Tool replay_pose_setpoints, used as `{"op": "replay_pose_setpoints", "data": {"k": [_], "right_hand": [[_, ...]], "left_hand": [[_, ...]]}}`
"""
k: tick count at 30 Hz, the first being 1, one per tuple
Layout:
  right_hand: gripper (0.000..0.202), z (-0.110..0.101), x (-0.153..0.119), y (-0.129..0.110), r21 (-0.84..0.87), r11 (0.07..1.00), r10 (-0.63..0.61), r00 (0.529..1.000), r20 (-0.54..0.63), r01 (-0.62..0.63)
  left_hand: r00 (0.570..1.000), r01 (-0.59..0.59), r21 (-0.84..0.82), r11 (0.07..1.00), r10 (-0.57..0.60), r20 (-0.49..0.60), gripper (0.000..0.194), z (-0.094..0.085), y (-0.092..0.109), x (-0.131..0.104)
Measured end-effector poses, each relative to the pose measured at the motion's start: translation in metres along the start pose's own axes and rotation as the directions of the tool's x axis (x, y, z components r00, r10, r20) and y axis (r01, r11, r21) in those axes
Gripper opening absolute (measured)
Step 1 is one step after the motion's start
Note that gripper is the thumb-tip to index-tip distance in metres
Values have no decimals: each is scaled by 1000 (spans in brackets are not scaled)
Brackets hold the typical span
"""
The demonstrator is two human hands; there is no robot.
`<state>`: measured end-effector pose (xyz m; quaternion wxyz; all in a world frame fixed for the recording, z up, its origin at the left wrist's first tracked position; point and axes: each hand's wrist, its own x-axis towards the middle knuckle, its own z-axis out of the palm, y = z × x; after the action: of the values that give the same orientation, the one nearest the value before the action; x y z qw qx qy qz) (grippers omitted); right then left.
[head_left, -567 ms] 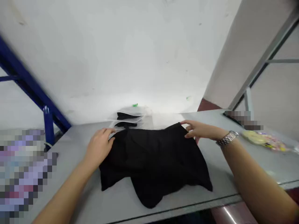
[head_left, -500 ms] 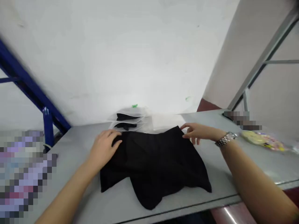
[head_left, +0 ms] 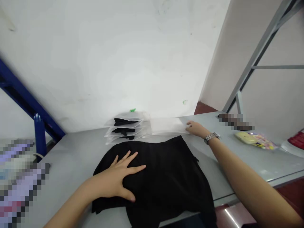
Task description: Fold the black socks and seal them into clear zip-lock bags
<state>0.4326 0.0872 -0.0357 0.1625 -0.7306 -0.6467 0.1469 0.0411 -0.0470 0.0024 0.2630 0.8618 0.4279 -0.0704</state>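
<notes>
A black garment (head_left: 166,177), which looks like shorts, lies spread on the grey table with its waist edge toward the wall. My left hand (head_left: 121,177) rests flat on its left part, fingers spread. My right hand (head_left: 196,129) is beyond the garment, at the right end of a pile of white translucent bags (head_left: 166,126). Its fingers are slightly curled and apart, at the edge of the pile; whether they grip a bag is hard to see. Left of that pile, several frosted bags with folded black cloth (head_left: 125,126) are stacked against the wall.
The grey table (head_left: 76,148) meets a white wall at the back. Blue metal framing (head_left: 40,133) stands at left, grey framing (head_left: 244,76) at right. A yellow item in a clear packet (head_left: 247,138) lies on the right. Blurred packages are at far left.
My left hand has moved from the waist edge to lie flat on the garment. My right hand has let go of the waist corner and reached back to the white bags. The garment sits nearer me.
</notes>
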Motion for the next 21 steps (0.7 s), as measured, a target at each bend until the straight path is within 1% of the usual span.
{"op": "replay_pose_setpoints", "data": {"k": [3,6,9,11,13,14,15,16,17,18,19,20,21], "right_hand": [[41,17,4,-10,152,984,-94,995,-25,97],[38,31,5,-20,258,947,-170,981,-97,189],[37,30,-1,-33,296,917,-207,953,-219,267],[33,21,-14,-47,325,891,-225,930,-291,318],[27,11,-35,-70,373,844,-264,904,-336,385],[24,7,-47,-83,391,811,-310,887,-343,435],[22,6,-59,-98,390,770,-397,858,-327,505],[20,6,-71,-113,373,720,-514,810,-281,586],[21,10,-81,-129,349,666,-628,748,-214,659],[22,15,-89,-143,322,613,-724,676,-136,722],[25,23,-94,-157,288,567,-794,605,-58,772],[29,33,-96,-170,234,537,-836,549,13,811],[32,44,-95,-181,164,518,-855,514,74,839]], "left_hand": [[1000,5,-9,1000,-5,6,85,0,7,1],[1000,30,-27,999,-30,0,83,2,12,2],[998,52,-49,997,-53,-19,84,7,11,0],[996,83,-65,994,-85,-38,85,10,10,-2],[992,101,-74,992,-106,-72,86,12,9,-3],[989,98,-72,993,-105,-100,86,12,9,-3],[985,89,-62,994,-97,-143,84,12,9,-2],[975,78,-46,996,-86,-207,77,10,8,0],[953,71,-26,997,-76,-293,66,9,6,3],[915,79,0,997,-72,-397,54,7,2,6],[854,106,39,994,-71,-515,43,5,-3,10],[777,150,80,985,-67,-626,35,3,-10,15],[696,202,117,972,-58,-715,29,1,-18,19]]}}
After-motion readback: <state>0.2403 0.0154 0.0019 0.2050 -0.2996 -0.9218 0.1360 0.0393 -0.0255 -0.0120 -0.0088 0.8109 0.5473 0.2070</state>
